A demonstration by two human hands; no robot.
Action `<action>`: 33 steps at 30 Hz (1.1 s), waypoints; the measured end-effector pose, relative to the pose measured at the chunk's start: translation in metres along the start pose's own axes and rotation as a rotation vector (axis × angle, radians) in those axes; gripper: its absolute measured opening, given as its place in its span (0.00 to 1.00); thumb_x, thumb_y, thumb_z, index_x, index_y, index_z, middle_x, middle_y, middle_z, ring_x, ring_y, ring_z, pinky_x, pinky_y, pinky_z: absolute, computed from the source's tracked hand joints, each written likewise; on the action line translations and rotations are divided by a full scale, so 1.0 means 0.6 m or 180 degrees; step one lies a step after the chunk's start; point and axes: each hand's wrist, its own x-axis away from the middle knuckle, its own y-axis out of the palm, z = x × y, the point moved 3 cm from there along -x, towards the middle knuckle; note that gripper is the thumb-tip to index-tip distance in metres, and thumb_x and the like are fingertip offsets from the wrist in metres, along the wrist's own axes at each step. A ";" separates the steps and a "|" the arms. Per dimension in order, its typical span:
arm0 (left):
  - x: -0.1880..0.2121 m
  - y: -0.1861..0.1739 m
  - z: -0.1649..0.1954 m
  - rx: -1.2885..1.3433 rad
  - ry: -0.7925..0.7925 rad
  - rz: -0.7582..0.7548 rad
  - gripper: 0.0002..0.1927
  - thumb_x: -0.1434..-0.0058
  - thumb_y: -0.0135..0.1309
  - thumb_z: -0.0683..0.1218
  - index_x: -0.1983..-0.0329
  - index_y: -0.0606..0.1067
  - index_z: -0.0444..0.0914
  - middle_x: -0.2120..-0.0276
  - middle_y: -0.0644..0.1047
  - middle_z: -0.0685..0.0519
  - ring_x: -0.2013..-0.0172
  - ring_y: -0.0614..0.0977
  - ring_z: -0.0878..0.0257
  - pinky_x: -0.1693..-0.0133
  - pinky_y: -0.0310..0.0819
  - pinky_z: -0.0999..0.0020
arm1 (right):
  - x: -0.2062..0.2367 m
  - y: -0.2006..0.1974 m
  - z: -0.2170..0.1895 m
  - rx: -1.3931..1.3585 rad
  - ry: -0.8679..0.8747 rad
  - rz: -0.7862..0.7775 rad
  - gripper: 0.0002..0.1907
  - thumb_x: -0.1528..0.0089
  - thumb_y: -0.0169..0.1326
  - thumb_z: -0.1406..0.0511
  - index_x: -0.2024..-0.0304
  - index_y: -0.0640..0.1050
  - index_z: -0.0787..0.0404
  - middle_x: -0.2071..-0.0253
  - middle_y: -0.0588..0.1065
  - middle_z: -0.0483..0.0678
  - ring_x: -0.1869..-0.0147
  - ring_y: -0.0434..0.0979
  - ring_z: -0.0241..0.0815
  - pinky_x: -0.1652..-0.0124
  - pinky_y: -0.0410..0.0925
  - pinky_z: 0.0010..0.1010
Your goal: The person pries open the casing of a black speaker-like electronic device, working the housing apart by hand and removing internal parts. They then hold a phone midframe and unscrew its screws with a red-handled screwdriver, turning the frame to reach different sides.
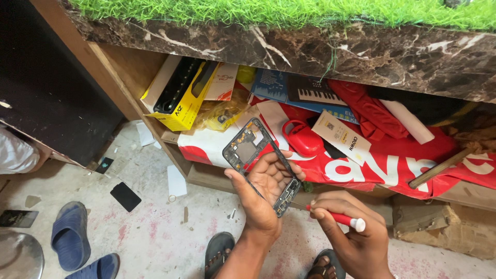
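My left hand [263,191] holds a black phone middle frame [248,150], tilted with its inner side up, fingers curled around its lower half. My right hand [351,235] grips a small red screwdriver [338,218] with a white end cap. Its tip points left at the frame's lower edge near my left palm. Both hands are in the lower middle of the head view, in front of a low open shelf.
A marble-look counter [361,51] topped with artificial grass overhangs a wooden shelf stuffed with a yellow box [181,95], a red pouch [302,137], a red banner and packaging. Blue sandals [70,235], a dark phone part [125,196] and scraps lie on the concrete floor. My sandalled feet are below.
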 end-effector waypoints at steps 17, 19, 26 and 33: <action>0.001 0.002 -0.005 0.0006 0.0008 -0.0078 0.59 0.42 0.20 0.83 0.47 0.72 0.26 0.62 0.78 0.42 0.58 0.80 0.56 0.48 0.74 0.60 | 0.000 -0.003 0.001 -0.0056 0.0070 0.0081 0.01 0.42 0.60 0.73 0.66 0.81 0.66 0.65 0.81 0.49 0.62 0.82 0.37 0.63 0.74 0.24; 0.001 0.000 -0.006 0.0003 -0.0002 -0.0077 0.58 0.42 0.21 0.83 0.46 0.72 0.26 0.62 0.78 0.43 0.58 0.80 0.56 0.47 0.74 0.60 | -0.002 -0.003 0.001 -0.0016 0.0089 -0.0022 0.01 0.42 0.61 0.74 0.67 0.80 0.66 0.66 0.81 0.48 0.62 0.82 0.37 0.62 0.73 0.25; 0.004 -0.001 -0.012 -0.0275 0.0067 -0.0220 0.59 0.42 0.23 0.84 0.45 0.72 0.27 0.61 0.78 0.44 0.58 0.79 0.57 0.47 0.73 0.61 | 0.000 -0.005 -0.001 0.0226 0.0105 0.0120 0.02 0.42 0.60 0.74 0.66 0.80 0.67 0.66 0.81 0.48 0.63 0.81 0.37 0.62 0.73 0.26; 0.008 -0.005 -0.018 -0.0880 0.0291 -0.0491 0.59 0.41 0.24 0.85 0.42 0.71 0.28 0.56 0.78 0.46 0.53 0.79 0.60 0.45 0.71 0.61 | 0.002 -0.009 0.017 -0.0066 0.0463 0.0202 0.02 0.41 0.60 0.73 0.65 0.81 0.67 0.64 0.82 0.49 0.63 0.82 0.38 0.63 0.74 0.26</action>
